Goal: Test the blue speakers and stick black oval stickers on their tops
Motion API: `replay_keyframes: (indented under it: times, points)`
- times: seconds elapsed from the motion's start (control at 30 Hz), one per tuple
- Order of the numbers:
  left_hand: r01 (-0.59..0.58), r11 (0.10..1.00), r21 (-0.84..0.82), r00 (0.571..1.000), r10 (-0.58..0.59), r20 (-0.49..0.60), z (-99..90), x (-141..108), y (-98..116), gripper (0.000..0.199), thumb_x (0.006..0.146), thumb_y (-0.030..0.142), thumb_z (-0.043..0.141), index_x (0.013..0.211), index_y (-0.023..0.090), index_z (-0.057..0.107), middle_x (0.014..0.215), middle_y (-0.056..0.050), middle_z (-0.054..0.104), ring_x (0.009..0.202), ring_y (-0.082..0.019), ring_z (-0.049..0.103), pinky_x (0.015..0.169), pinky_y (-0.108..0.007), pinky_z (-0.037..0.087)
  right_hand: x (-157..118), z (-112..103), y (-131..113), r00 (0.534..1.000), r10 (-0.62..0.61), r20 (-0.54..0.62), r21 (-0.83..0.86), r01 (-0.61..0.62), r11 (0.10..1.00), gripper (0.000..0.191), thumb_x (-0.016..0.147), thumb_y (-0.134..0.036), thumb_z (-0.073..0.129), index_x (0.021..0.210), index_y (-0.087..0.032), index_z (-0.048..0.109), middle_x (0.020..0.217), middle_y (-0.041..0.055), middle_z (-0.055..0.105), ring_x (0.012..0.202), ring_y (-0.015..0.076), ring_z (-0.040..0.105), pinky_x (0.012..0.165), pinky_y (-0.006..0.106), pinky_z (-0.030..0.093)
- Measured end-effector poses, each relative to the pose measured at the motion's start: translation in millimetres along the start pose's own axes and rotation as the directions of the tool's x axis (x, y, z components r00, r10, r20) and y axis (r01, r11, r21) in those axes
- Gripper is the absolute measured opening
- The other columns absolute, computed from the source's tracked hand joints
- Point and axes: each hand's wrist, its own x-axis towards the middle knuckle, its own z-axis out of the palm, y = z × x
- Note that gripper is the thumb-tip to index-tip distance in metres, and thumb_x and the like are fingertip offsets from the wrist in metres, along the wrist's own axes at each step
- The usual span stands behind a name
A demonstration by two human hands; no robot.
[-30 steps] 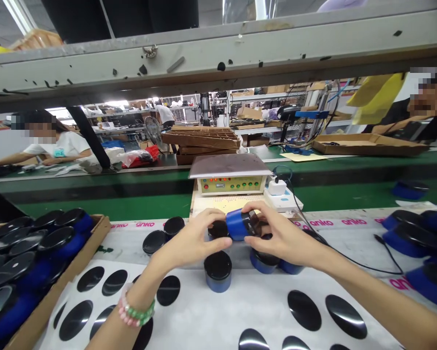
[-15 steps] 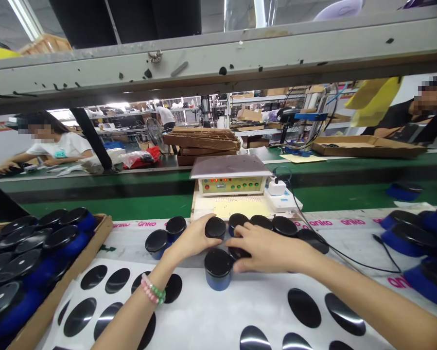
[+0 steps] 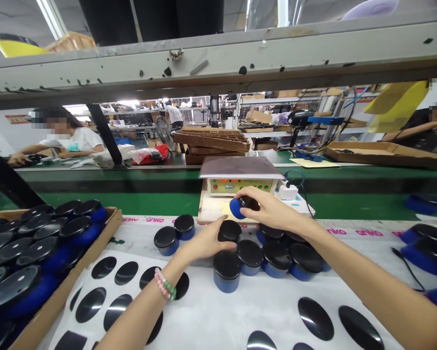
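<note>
Tilted in the fingers of my right hand (image 3: pixel 265 208) is a blue jar with a black top (image 3: pixel 236 208), lifted above the bench in front of the control box. My left hand (image 3: pixel 207 239) has its thumb and fingers around the side of another black-topped jar (image 3: pixel 230 230) standing on the bench. Just in front of that one stands a jar (image 3: pixel 226 271), with several more (image 3: pixel 276 257) to its right. Two jars (image 3: pixel 166 240) stand left of my left hand. A white sheet with black discs (image 3: pixel 126 273) lies under my forearms.
A cardboard box (image 3: pixel 111 221) full of jars is at the left. The control box (image 3: pixel 240 184) with lit buttons sits behind my hands. More jars (image 3: pixel 426 250) stand at the right. A shelf beam (image 3: pixel 218 63) crosses above. Two people sit beyond the green belt (image 3: pixel 160 204).
My right hand has risen and now holds a jar up, tilted. The jars it partly covered now show. My left hand stays at its jar. The whole view has shifted slightly.
</note>
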Motion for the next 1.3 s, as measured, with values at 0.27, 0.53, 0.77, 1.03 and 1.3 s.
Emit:
replay_keyframes:
  times: [0.27, 0.53, 0.77, 1.03, 1.3]
  points:
    - [0.194, 0.947, 0.257, 0.981, -0.180, -0.077, -102.5, -29.6, 2.2, 0.058, 0.083, 0.045, 0.052, 0.133, 0.019, 0.043, 0.141, -0.010, 0.043, 0.129, -0.027, 0.041, 0.108, -0.038, 0.031, 8.9, 13.2, -39.0, 0.992, -0.100, -0.079, 0.174, 0.112, 0.978, 0.018, 0.081, -0.019, 0.050, 0.096, -0.021, 0.059, 0.102, 0.0013, 0.064, 0.089, 0.0160, 0.059, 0.080, 0.028, 0.044]
    - [0.396, 0.829, 0.395, 0.906, -0.423, -0.020, -134.6, -45.2, -32.6, 0.058, 0.084, 0.049, 0.040, 0.130, 0.015, 0.048, 0.135, -0.013, 0.050, 0.121, -0.030, 0.050, 0.100, -0.039, 0.038, 32.4, 70.1, -92.1, 0.931, -0.302, 0.206, 0.151, 0.275, 0.950, 0.016, 0.080, -0.014, 0.052, 0.092, -0.019, 0.063, 0.092, 0.0033, 0.061, 0.081, 0.0156, 0.058, 0.074, 0.026, 0.046]
    - [0.245, 0.886, 0.393, 0.946, -0.308, 0.104, -110.6, -25.1, -27.1, 0.047, 0.091, 0.048, 0.028, 0.115, 0.022, 0.059, 0.123, -0.005, 0.061, 0.114, -0.022, 0.055, 0.100, -0.031, 0.037, 35.8, 86.0, -95.5, 0.906, -0.235, 0.352, -0.043, 0.266, 0.963, 0.035, 0.090, -0.029, 0.049, 0.123, -0.022, 0.053, 0.127, 0.0128, 0.044, 0.111, 0.0273, 0.049, 0.088, 0.042, 0.043]
    - [0.157, 0.912, 0.380, 0.979, -0.195, 0.063, -79.0, -28.5, 18.9, 0.045, 0.089, 0.046, 0.037, 0.115, 0.017, 0.059, 0.128, -0.014, 0.053, 0.117, -0.029, 0.051, 0.101, -0.039, 0.035, 17.6, 46.2, -23.0, 0.905, 0.102, 0.414, -0.273, 0.016, 0.962, 0.050, 0.076, -0.041, 0.062, 0.122, -0.023, 0.055, 0.099, 0.0113, 0.059, 0.082, 0.0285, 0.062, 0.064, 0.036, 0.047]
    - [0.041, 0.934, 0.356, 0.924, -0.171, 0.343, -10.0, -41.2, 63.4, 0.094, 0.065, 0.046, 0.068, 0.145, 0.021, 0.024, 0.120, -0.015, 0.059, 0.101, -0.037, 0.060, 0.078, -0.040, 0.049, 1.0, 27.0, 12.8, 0.927, 0.125, 0.353, -0.278, -0.024, 0.960, 0.053, 0.080, -0.043, 0.057, 0.127, -0.019, 0.050, 0.116, 0.0139, 0.058, 0.099, 0.0293, 0.059, 0.079, 0.037, 0.046]
